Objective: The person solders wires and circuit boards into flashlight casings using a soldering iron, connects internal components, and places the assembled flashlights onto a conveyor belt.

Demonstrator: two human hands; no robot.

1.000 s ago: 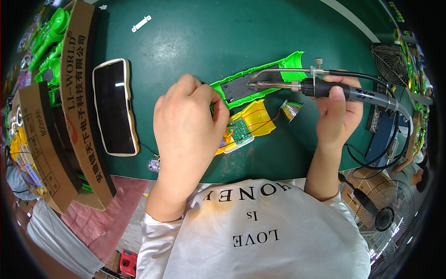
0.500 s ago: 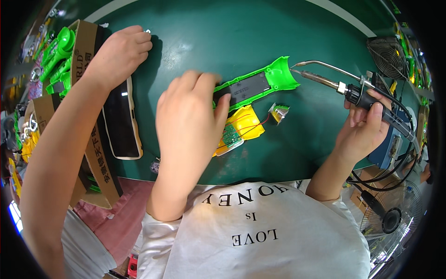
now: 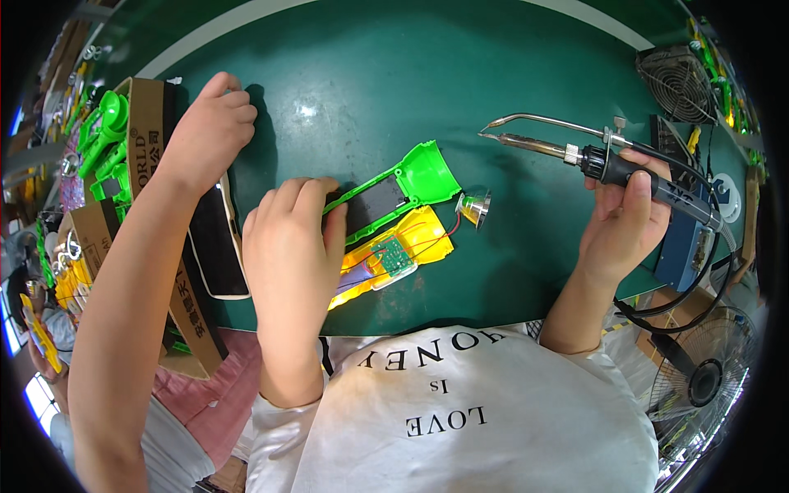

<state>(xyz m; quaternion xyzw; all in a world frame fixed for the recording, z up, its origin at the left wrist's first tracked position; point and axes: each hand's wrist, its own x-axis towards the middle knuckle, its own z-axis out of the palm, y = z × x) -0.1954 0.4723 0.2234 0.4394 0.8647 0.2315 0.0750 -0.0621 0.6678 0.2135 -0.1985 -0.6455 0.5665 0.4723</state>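
Note:
My left hand point(image 3: 292, 246) grips the left end of a green plastic flashlight housing half point(image 3: 429, 174), which has a black panel inside. Just below it on the table lies the yellow housing half point(image 3: 423, 234), holding a green circuit board point(image 3: 393, 256) and a purple cylindrical cell point(image 3: 353, 278). Thin wires run from it to a small shiny cone reflector point(image 3: 475, 209) at its right. My right hand point(image 3: 626, 209) is closed around the handle of a soldering iron point(image 3: 604, 167) with a curved metal feed tube above it. The iron's tip points left, above the table and apart from the parts.
A co-worker's arm point(image 3: 156, 214) reaches in at left, its hand over the table. Beside it are a black-screened phone point(image 3: 218, 246) and cardboard boxes point(image 3: 144, 115) with green parts. At right stand a small fan point(image 3: 674, 82), a blue unit point(image 3: 686, 251) with cables and a floor fan point(image 3: 699, 382).
My left hand and the green half have shifted left and down, now close along the yellow half. The reflector has turned. The soldering iron has moved slightly left.

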